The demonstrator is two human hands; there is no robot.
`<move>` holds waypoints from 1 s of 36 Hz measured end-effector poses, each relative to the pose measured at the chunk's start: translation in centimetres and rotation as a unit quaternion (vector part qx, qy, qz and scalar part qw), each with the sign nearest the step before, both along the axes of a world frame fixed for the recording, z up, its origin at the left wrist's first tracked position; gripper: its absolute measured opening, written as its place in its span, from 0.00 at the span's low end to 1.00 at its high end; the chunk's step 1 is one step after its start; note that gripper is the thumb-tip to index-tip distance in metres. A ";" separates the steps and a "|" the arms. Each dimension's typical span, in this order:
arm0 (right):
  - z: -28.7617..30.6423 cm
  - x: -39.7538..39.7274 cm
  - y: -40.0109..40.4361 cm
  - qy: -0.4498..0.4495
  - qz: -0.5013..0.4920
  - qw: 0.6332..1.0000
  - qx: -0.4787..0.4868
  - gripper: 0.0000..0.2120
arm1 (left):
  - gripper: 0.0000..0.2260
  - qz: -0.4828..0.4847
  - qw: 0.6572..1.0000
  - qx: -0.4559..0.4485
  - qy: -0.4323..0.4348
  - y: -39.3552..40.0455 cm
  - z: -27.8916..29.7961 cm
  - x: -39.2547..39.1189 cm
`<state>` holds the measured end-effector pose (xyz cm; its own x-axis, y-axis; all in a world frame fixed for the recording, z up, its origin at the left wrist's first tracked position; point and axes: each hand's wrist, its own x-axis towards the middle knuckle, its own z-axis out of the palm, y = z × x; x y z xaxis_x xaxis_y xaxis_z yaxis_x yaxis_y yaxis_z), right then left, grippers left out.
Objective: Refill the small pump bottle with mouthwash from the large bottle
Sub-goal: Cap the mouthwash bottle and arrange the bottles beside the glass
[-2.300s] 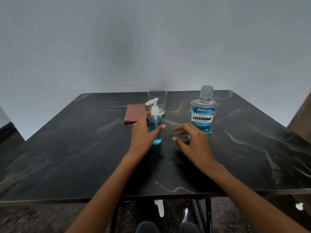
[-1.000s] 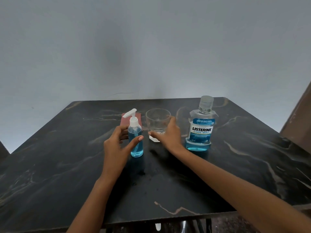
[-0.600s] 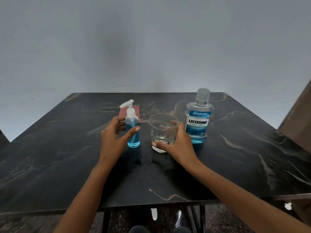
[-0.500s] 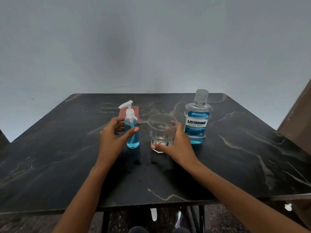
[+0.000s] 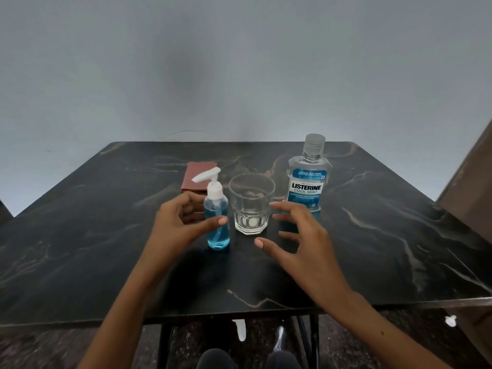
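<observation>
A small clear pump bottle (image 5: 218, 237) with a white pump head stands upright on the black marbled table (image 5: 372, 249), partly filled with blue liquid. My left hand (image 5: 175, 227) holds it, thumb across its front and fingers curled behind. The large Listerine mouthwash bottle (image 5: 306, 187) stands capped at the right, blue liquid low in its base. My right hand (image 5: 300, 249) hovers with fingers spread and holds nothing, just right of and in front of an empty glass (image 5: 251, 206). The glass sits between the two bottles.
A folded reddish-brown cloth (image 5: 198, 177) lies flat behind the pump bottle. A brown wooden surface (image 5: 471, 182) rises at the right edge of view. The table's front edge runs just below my forearms, with metal legs and my knees beneath.
My right hand brought the glass forward from the back of the table, set it between the bottles and has let go, fingers spreading. My left hand stays on the pump bottle.
</observation>
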<state>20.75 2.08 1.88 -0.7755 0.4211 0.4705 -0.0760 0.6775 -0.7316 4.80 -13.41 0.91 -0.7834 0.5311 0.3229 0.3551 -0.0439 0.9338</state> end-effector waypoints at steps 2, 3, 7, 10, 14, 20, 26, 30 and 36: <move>0.2 0.1 -0.3 0.012 0.027 1.000 -0.002 0.24 | 0.25 -0.011 1.000 -0.001 0.002 0.4 0.1 1.1; 0.2 0.1 -0.5 0.015 0.037 0.999 -0.009 0.23 | 0.26 -0.016 1.000 -0.003 0.003 0.7 0.0 1.6; 0.4 -0.2 -0.6 0.031 0.060 0.997 -0.032 0.24 | 0.26 -0.024 1.000 0.009 0.005 1.9 -0.2 3.3; 0.6 -0.3 -0.4 0.046 0.068 0.996 -0.035 0.25 | 0.23 -0.019 1.000 0.003 0.014 2.9 -0.4 4.1; 0.6 -0.4 0.1 0.060 0.062 0.995 -0.052 0.22 | 0.14 -0.002 0.999 -0.006 0.038 4.3 -0.8 5.0; 0.6 -0.4 0.9 0.076 0.036 0.996 -0.032 0.22 | 0.19 0.027 0.990 -0.030 0.135 4.2 -0.3 5.2; 0.7 -0.2 3.1 0.081 -0.020 0.996 0.016 0.21 | 0.29 0.147 0.979 -0.033 0.140 3.3 -0.8 3.1; 0.5 -0.5 4.4 0.082 -0.040 0.996 0.015 0.20 | 0.37 0.091 0.988 -0.082 0.090 4.3 -1.1 1.5; 0.6 -1.0 5.0 0.059 0.005 0.998 -0.005 0.31 | 0.43 -0.026 0.994 -0.097 0.042 5.6 -1.1 0.7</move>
<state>19.74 7.10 2.47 -0.7187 0.4192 0.5547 -0.1690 0.6685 -0.7242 5.47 -7.81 -0.18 -0.7275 0.6292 0.2735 0.4348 0.1145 0.8932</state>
